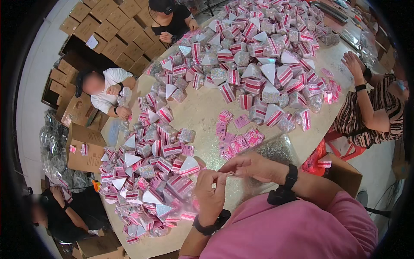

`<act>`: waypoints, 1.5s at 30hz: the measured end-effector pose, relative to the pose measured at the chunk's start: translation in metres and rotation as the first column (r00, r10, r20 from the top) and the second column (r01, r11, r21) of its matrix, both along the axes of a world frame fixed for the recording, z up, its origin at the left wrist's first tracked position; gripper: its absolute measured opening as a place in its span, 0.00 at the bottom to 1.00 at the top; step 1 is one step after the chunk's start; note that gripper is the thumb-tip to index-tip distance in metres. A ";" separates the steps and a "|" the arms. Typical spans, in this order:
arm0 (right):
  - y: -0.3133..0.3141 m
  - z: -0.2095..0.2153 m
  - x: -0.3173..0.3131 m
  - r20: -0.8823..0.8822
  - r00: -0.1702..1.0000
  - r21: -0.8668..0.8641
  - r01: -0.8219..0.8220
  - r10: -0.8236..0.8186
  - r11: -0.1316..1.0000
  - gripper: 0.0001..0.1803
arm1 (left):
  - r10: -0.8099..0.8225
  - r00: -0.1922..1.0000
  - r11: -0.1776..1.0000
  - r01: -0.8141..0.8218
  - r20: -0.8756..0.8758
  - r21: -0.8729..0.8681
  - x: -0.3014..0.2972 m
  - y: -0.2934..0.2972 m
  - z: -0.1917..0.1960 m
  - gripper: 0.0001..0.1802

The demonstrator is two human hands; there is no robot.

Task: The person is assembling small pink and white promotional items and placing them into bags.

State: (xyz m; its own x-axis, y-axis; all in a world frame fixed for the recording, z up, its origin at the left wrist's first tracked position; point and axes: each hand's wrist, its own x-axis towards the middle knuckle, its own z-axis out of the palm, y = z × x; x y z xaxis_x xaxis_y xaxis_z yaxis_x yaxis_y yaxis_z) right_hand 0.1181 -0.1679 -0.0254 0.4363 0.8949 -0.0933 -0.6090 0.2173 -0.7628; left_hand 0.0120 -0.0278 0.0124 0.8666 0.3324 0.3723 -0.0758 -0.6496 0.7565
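A cream-coloured desk point(199, 113) is spread across most of the view. Behind its far left side, brown cardboard cartons point(116, 30) are seen stacked. The far half of the desk is covered by a broad heap of cake-slice-shaped packages point(270, 93) in clear wrapping, white and silvery with pink-red bands; a second, smaller heap point(152, 175) is gathered at the near left. Four co-workers are seated or stood around the edge. Just beyond the person's right forearm, a stack of clear plastic bags point(280, 146) is laid flat, and its far left corner is bordered by loose pink cards point(241, 144). Above the near edge, the left hand point(210, 190) and right hand point(254, 167) are brought together, a small pale item point(231, 173) being pinched between their fingertips; what it is cannot be told.
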 end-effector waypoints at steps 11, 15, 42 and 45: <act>0.001 -0.009 -0.008 0.008 0.985 -0.091 -0.172 0.173 0.981 0.09 | -0.384 0.918 0.838 0.300 -0.101 -0.456 -0.002 0.021 -0.007 0.19; -0.001 -0.004 -0.008 -0.086 0.957 -0.103 -0.287 0.279 0.952 0.09 | -0.634 0.755 0.621 0.369 -0.166 -0.692 -0.005 0.028 -0.005 0.31; 0.009 0.003 -0.029 0.837 0.526 -0.338 0.287 0.148 0.896 0.13 | -0.155 0.942 0.774 -0.072 -0.299 -0.629 -0.018 0.005 -0.049 0.10; 0.008 -0.004 -0.031 0.908 0.391 -0.296 0.339 0.152 0.893 0.11 | -0.170 0.945 0.686 -0.089 -0.278 -0.722 -0.018 0.005 -0.055 0.11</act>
